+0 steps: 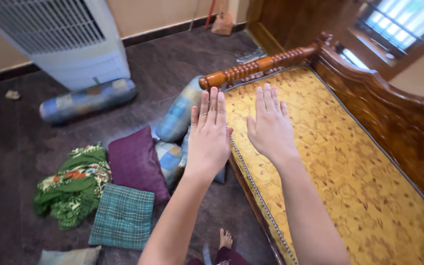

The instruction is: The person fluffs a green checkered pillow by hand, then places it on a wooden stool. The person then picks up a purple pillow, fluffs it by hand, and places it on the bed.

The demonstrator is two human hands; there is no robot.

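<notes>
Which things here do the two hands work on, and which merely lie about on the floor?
In hand: left hand and right hand, both flat and open over the yellow seat cushion of the wooden sofa.

Lying about: purple cushion, checked green cushion, green floral cloth, blue bolster, air cooler.

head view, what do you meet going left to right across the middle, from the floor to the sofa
green cloth → purple cushion → left hand → right hand → yellow sofa seat → carved wooden backrest
</notes>
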